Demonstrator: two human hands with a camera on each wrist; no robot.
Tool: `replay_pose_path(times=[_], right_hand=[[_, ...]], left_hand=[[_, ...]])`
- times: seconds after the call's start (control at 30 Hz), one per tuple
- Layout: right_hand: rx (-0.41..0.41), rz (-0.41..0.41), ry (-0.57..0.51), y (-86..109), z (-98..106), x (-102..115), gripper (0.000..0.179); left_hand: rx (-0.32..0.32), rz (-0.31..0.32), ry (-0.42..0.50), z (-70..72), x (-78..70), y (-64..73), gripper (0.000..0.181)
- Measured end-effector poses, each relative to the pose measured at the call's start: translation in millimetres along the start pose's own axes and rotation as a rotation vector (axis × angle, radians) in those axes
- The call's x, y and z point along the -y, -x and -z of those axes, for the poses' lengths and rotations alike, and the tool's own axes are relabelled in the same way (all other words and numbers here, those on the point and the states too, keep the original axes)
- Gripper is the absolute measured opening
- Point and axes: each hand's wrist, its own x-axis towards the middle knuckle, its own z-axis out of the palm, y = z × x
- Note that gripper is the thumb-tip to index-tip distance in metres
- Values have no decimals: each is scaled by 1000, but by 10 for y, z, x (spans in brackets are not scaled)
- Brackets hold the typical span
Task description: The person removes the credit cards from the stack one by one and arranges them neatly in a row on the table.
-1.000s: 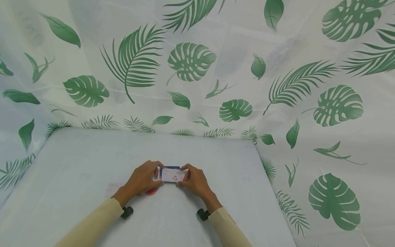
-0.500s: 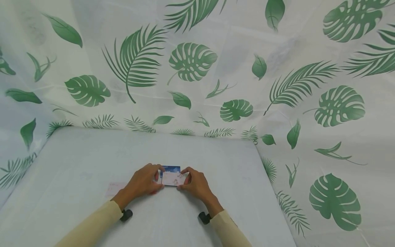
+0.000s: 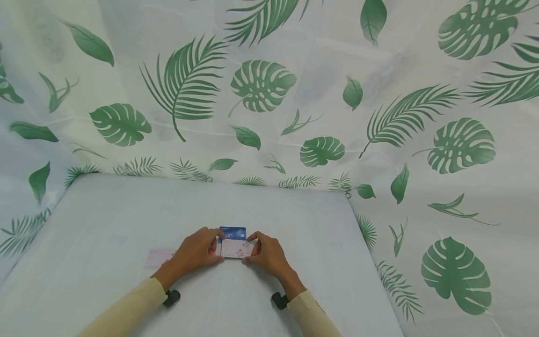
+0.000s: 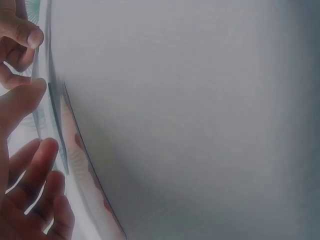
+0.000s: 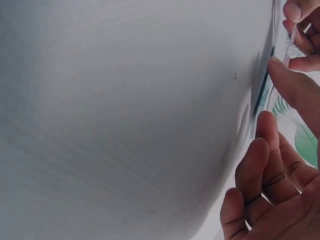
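Note:
My left hand [image 3: 195,252] and my right hand [image 3: 268,252] pinch a small white card [image 3: 234,249] with pinkish print between thumbs and fingers, one at each end. Directly behind it, a blue card [image 3: 233,232] with white lettering shows its upper part; its lower part is hidden by the white card. Both wrist views catch the cards almost edge-on, with a dark-edged card [image 5: 263,87] close to the tabletop. To the left lies a flat pale pink slip [image 3: 158,257] with red marks, partly covered by my left hand and wrist.
A white-covered table [image 3: 294,220] spreads under both hands. Its far and right edges meet a white curtain [image 3: 269,126] printed with green leaves. Dark wrist-worn devices sit by both sleeve cuffs.
Both hands have drawn the white card slightly toward the body. More of the blue card behind it has come into view, including its lettering. The pink slip stays where it was.

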Motion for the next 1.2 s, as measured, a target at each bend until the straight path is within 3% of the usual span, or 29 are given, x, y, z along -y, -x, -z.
replay_pose_path(times=[0.4, 1.2], right_hand=[[7, -44, 9, 49, -33, -15, 55], [8, -61, 11, 64, -35, -27, 55]], left_hand=[[33, 29, -16, -49, -41, 33, 56], [46, 20, -58, -69, -20, -4, 56]])
